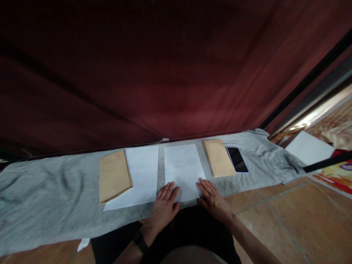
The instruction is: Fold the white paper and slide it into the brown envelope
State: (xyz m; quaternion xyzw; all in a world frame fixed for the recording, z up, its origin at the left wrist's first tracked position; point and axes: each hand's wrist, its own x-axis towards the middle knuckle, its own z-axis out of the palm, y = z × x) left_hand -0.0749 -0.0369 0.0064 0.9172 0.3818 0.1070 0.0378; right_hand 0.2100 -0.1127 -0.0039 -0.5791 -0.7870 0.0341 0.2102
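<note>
A white sheet of paper lies flat on the grey cloth in front of me. My left hand rests with outstretched fingers at its lower left corner. At the lower right edge, my right hand lies palm down, fingers extended. To the left is a larger area of white paper, partly covered by a brown envelope stack. Another stack of brown envelopes sits to the right of the middle sheet. Neither hand grips anything.
A phone with a purple edge lies right of the envelopes on the grey cloth. Dark red fabric hangs behind. Tiled floor, a black bar and a white panel are at right.
</note>
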